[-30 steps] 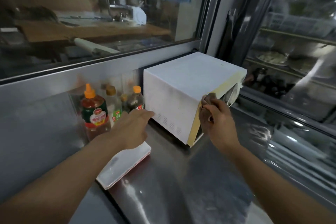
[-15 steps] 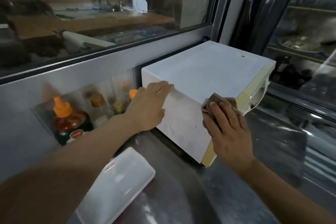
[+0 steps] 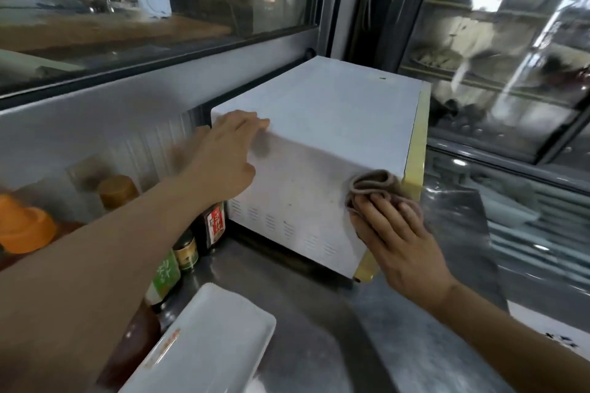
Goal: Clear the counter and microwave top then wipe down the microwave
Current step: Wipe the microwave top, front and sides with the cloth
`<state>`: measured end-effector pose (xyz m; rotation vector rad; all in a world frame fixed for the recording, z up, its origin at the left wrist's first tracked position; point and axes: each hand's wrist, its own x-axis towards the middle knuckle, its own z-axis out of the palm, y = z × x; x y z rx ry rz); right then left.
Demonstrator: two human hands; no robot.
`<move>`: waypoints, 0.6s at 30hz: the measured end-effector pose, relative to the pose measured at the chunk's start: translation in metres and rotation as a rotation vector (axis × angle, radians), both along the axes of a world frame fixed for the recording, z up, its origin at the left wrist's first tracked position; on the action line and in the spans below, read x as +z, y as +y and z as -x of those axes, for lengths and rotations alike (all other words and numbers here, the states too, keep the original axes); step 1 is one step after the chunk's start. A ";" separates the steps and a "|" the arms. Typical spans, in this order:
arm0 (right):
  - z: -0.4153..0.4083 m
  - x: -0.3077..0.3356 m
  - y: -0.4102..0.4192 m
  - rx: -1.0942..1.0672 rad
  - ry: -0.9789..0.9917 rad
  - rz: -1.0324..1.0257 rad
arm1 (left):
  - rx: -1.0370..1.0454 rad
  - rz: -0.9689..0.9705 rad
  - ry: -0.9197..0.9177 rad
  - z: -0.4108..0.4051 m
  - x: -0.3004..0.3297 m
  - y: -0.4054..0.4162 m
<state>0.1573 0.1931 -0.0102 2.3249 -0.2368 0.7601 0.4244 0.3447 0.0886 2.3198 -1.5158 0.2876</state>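
- White boxy metal microwave (image 3: pixel 335 112) with pale yellow front trim sits at the back of the stainless steel counter (image 3: pixel 319 329), against the rear wall under the window; its vented side panel faces the camera.
- Left hand (image 3: pixel 223 150): fingers straight, flat on the microwave's top rear corner, gripping nothing.
- Right hand (image 3: pixel 396 239): fingers spread, pressing a crumpled grey-brown cloth (image 3: pixel 373 185) against the side panel, near the front edge, just beside the yellow trim.
- Bottles along the counter's back-left edge, just left of the microwave: orange-capped sauce bottle (image 3: pixel 22 226), dark red-labelled bottle (image 3: pixel 214 226), green-labelled bottle (image 3: pixel 164 274).
- White rectangular plastic tray (image 3: pixel 207 344) at the counter's near-left edge, apart from the microwave.
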 end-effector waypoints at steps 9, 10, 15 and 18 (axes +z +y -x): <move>-0.053 0.051 0.016 -0.069 -0.180 0.052 | -0.070 0.165 0.037 -0.012 -0.023 -0.006; -0.058 0.046 0.017 -0.088 -0.219 0.057 | -0.069 0.174 0.027 -0.013 -0.024 -0.007; -0.053 -0.032 0.012 -0.093 0.172 0.157 | -0.060 0.207 0.029 -0.011 -0.030 -0.010; -0.039 -0.066 0.012 -0.114 0.509 0.189 | -0.054 0.197 0.033 -0.011 -0.029 -0.010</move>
